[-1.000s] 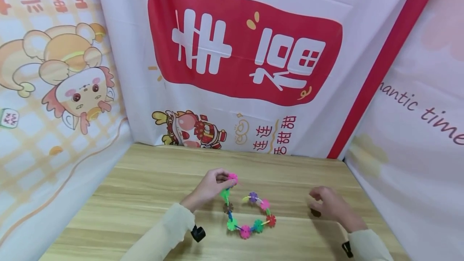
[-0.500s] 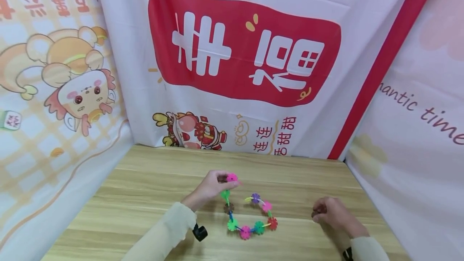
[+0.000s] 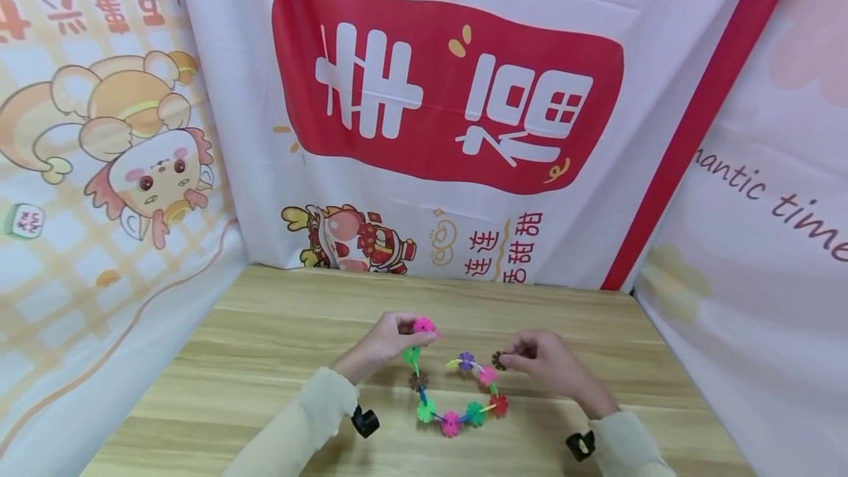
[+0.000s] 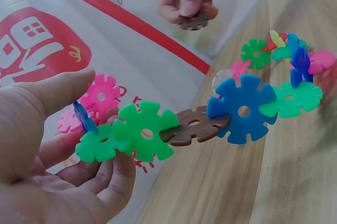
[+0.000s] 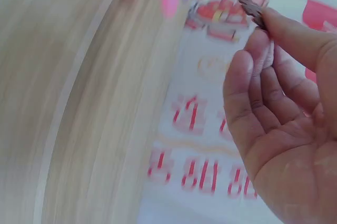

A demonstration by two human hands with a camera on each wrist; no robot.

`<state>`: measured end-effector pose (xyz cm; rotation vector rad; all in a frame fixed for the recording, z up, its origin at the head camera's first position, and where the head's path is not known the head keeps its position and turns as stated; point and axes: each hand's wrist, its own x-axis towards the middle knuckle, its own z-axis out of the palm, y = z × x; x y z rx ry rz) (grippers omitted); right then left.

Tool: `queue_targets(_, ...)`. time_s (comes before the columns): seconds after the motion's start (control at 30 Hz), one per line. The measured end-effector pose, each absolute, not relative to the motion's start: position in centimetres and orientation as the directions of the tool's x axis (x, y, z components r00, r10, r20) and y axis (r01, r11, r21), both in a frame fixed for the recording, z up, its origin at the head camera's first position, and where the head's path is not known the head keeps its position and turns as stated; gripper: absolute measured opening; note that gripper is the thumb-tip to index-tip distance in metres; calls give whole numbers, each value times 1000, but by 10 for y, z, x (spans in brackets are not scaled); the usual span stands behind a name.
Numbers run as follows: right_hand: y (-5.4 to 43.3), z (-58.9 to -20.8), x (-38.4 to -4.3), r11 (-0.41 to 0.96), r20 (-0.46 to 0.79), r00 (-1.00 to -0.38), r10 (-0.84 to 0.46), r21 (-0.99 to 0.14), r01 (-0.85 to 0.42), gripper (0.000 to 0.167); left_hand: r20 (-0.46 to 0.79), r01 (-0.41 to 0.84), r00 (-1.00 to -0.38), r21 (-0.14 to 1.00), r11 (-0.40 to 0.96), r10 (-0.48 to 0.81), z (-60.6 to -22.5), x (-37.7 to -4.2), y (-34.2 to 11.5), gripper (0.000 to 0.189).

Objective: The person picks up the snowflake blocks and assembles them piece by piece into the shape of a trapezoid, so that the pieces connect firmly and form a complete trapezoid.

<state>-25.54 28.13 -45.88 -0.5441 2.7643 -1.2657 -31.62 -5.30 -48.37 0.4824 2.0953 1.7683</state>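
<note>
My left hand (image 3: 383, 341) pinches a pink notched plastic disc (image 3: 424, 324) at one end of a chain of interlocking discs. In the left wrist view, green discs (image 4: 147, 130), a brown disc (image 4: 195, 126) and a blue disc (image 4: 244, 109) follow on from the held end. The chain curves over the table to a purple disc (image 3: 467, 361) near its other end. Between thumb and fingertips, my right hand (image 3: 550, 363) holds a loose brown notched disc (image 5: 253, 10), just right of that purple end and apart from it.
The wooden table (image 3: 278, 315) is bounded by a printed white and red cloth (image 3: 450, 94) at the back. Patterned cloths hang at the left (image 3: 132, 256) and the right (image 3: 762, 278). A black camera (image 3: 365, 422) is strapped to the left wrist.
My right hand has come from the table's right side leftward, bringing the brown disc close to the chain's purple end. My left hand has stayed nearly still on the pink disc.
</note>
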Motion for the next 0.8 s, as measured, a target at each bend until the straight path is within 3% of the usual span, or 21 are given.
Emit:
queue_targets(0.4,217,-477,-269,435,114,-947,-300,-867,-243,18,-30,39,-873,991,131,488,-486,-314,-59,37)
queue_targets(0.8,199,-470,-274,348,162,-933,-321,-896,-276,20,3,70,-863,991,113,505,-479,-308,-61,38)
